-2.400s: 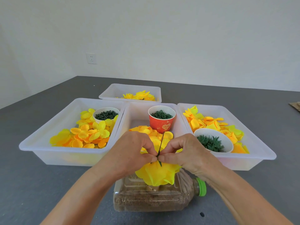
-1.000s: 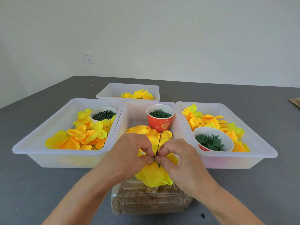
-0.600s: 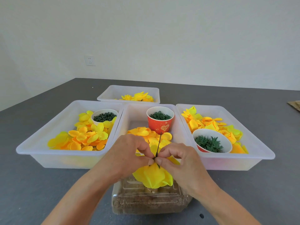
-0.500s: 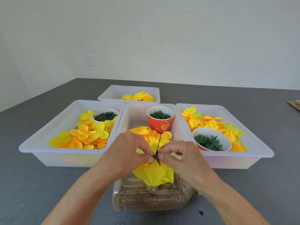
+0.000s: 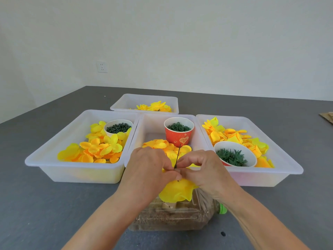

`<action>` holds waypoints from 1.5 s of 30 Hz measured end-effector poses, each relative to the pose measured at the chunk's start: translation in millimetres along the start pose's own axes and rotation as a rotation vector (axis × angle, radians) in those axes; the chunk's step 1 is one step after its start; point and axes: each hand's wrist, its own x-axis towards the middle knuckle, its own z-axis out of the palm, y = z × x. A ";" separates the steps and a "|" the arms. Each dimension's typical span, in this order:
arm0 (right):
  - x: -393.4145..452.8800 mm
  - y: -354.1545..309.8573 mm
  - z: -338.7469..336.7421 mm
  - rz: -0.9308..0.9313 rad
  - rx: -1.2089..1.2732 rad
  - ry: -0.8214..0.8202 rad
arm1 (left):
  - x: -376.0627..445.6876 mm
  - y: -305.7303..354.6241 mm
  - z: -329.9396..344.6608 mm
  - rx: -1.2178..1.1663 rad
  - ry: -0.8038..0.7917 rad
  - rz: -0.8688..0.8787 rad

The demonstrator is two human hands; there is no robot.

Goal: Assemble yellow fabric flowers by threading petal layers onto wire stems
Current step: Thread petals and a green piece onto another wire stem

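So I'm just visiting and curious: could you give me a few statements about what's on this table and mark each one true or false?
1. Both hands, left hand and right hand, pinch the thin dark green wire stem. True.
2. The red paper cup holds yellow petals. False: it holds small green rings.
3. A yellow fabric flower sits just below the hands. True.
4. Three white plastic trays are on the table. False: there are four, one of them the far white tray.
5. The clear plastic bottle stands upright. False: it lies on its side.
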 end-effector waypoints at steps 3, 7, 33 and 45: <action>-1.8 1.1 1.0 -0.045 0.001 0.032 | 1.0 -5.0 1.2 -0.024 -0.016 0.044; -2.8 3.9 4.4 -0.098 0.014 0.064 | 2.4 -8.5 2.7 -0.068 -0.006 0.061; -5.9 4.3 1.2 -0.051 0.118 -0.028 | 1.5 -15.3 -3.4 -0.231 -0.062 -0.019; -4.2 8.2 6.7 -0.083 0.143 0.040 | -3.4 -16.6 3.9 -0.293 -0.007 -0.104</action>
